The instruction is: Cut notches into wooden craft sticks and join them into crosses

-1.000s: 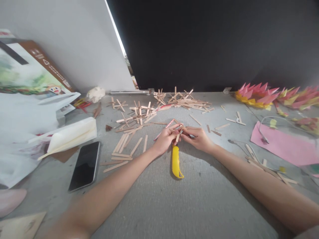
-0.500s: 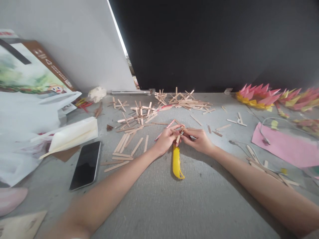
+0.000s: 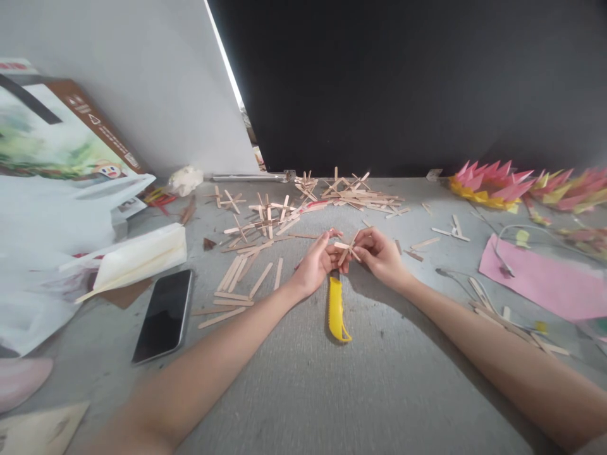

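Crossed wooden sticks [image 3: 348,249] pinched between left hand [image 3: 317,262] and right hand [image 3: 379,256], raised above table [image 3: 303,379]. Judged light, stiff, thin, easily snapped; best gripped at crossing. Yellow cutter [image 3: 337,308] lies just below hands; loose sticks [image 3: 241,278] left of left hand.

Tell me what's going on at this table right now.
A person's left hand and right hand together hold a small cross of flat wooden craft sticks just above the grey table. A yellow plastic utility knife lies below the hands. More loose wooden sticks lie scattered to the left, beside a black smartphone. Pink folded paper flowers sit at far right.
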A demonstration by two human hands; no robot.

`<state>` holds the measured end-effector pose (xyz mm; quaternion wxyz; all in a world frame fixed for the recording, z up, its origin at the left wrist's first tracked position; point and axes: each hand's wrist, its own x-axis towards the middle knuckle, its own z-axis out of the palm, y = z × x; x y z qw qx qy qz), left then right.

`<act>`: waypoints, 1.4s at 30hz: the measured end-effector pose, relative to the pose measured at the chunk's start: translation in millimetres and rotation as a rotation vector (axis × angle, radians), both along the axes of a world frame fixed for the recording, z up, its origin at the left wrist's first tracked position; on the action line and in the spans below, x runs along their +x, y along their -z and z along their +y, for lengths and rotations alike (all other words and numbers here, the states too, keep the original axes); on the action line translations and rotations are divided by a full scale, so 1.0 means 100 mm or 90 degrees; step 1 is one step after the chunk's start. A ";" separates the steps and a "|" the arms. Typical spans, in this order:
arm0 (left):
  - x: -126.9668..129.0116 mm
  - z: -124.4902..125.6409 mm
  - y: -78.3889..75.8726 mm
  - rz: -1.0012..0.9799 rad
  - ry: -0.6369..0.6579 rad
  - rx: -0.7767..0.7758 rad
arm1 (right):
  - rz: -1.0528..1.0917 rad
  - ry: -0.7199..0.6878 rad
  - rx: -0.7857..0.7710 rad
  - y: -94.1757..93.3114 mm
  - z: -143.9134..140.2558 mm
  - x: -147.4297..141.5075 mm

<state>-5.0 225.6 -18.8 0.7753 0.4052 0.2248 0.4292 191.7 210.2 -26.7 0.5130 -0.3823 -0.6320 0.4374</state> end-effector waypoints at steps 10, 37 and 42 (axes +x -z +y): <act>0.02 0.03 0.01 0.026 0.040 0.015 | 0.123 -0.113 -0.087 -0.09 -0.02 0.02; 0.03 -0.03 0.02 0.120 -0.096 0.049 | 0.323 -0.209 -0.281 0.01 0.02 0.04; 0.01 0.00 0.03 0.114 -0.134 0.045 | 0.296 -0.136 -0.239 -0.03 0.04 0.04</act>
